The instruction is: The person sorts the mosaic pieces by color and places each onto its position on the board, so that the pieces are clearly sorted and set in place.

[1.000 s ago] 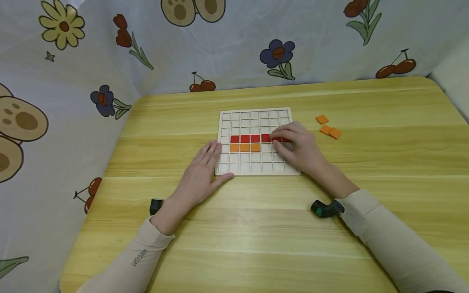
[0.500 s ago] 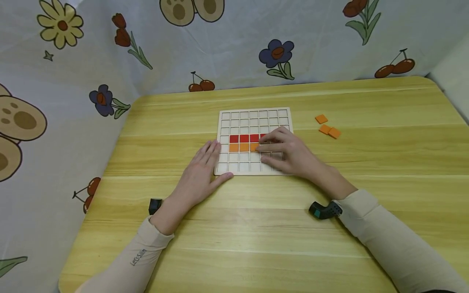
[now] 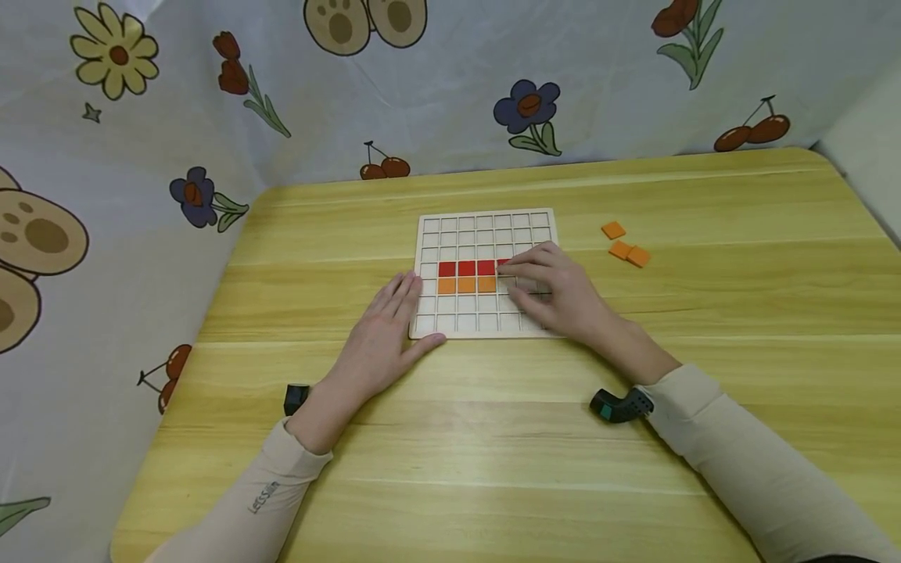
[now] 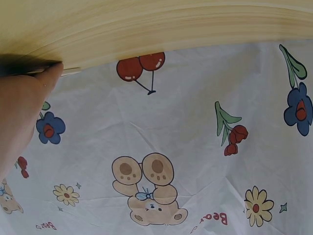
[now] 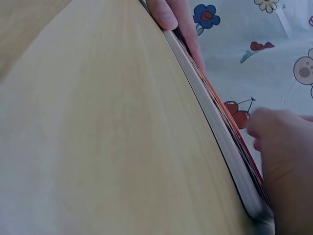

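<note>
A pale square grid board (image 3: 467,322) lies on the table. It bears a row of red square tiles (image 3: 467,268), and just below that row sit 3 orange tiles (image 3: 467,285). My left hand (image 3: 373,344) rests flat along the board's left edge, fingers straight and thumb by the lower left corner. Over the board's right half is my right hand (image 3: 563,293). Its fingertips are at a red tile right of the orange ones, with the thumb apart and nothing visible between them. The hand hides the red row's right end. In the right wrist view the board appears edge-on.
Off the board's upper right lie 3 loose orange tiles (image 3: 614,230), two of them touching. The wooden table (image 3: 450,469) meets a patterned cloth (image 3: 436,94) at its back and left. Each wrist wears a small black device (image 3: 621,406).
My right hand has moved left across the board from the red row's right part, dipped over the orange row, then risen slightly back. The left hand has stayed in place.
</note>
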Tool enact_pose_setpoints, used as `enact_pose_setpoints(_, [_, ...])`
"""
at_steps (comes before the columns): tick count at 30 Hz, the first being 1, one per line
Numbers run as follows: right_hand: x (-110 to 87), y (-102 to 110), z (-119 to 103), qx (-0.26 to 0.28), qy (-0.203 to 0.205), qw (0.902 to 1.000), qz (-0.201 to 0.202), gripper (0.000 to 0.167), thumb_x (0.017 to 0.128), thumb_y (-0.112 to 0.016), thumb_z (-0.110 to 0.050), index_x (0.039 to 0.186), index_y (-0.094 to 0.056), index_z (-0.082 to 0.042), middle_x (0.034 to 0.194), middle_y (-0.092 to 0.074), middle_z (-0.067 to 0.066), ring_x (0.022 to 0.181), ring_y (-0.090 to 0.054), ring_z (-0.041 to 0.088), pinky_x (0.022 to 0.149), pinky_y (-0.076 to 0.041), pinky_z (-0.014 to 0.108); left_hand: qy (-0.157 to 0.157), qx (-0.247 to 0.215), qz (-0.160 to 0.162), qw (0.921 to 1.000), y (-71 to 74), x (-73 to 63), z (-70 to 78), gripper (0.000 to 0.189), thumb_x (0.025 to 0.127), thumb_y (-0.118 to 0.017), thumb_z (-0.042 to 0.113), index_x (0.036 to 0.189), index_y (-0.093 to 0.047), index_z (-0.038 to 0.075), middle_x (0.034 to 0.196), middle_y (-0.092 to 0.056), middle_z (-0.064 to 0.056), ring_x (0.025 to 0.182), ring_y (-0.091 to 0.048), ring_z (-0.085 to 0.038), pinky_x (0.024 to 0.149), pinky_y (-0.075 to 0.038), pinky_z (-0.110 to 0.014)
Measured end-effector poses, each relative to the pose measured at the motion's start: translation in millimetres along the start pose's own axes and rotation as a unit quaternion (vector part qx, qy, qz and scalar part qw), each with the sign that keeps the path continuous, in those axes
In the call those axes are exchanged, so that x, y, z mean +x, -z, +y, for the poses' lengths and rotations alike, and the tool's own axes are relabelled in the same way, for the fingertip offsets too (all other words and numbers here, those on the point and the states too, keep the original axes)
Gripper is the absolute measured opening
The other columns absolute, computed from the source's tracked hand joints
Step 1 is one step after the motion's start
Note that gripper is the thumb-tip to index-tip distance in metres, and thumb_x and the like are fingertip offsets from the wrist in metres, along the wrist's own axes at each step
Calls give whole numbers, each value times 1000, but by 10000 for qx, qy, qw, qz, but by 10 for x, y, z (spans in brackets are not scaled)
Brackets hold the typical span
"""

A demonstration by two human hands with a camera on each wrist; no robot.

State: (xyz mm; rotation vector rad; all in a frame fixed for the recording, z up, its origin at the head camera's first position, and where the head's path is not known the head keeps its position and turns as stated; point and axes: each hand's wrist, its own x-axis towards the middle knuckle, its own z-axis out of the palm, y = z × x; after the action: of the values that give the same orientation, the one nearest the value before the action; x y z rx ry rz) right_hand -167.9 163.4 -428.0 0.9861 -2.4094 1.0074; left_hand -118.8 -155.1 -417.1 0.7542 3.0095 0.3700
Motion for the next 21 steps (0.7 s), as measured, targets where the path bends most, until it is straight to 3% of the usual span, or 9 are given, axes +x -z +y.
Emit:
enact_pose_setpoints(5, [-9,72,93,-155,-487,9970,583,24,92,-75,-5,115,-81,-5,117,-76,12,109,-61,30,89,-50,42,-31,13,13,10000,-4,0,0,96,104,-51,66,168,-17,3,176,-17,-14,165,-14,-31,135,-14,-44])
enact_pose_setpoints(12, [-80,324,407,-542,-917,9872,1189,21,91,-77,-3,112,-80,-2,115,-77,16,107,-62,35,86,-46,41,-47,31,28,10000,-6,-9,-3,95,104,-51,65,168,-18,3,176,-17,-14,165,-14,-31,135,-14,-44])
enact_pose_setpoints(16, [-126,493,578,-853,-1362,9757,1491,22,91,-76,-2,113,-79,0,111,-76,20,98,-62,38,80,-44,43,-35,44,21,10000,-8,-11,-4,96,104,-50,66,168,-18,3,176,-18,-14,164,-15,-31,135,-15,-45])
enact_pose_setpoints(21, [-155,638,639,-1188,-2088,9544,1769,26,92,-76,-5,116,-77,4,117,-73,27,107,-57,46,90,-43,54,-13,54,0,10000,-9,-10,-5,96,104,-49,67,169,-17,4,177,-16,-13,165,-14,-31,135,-14,-44])
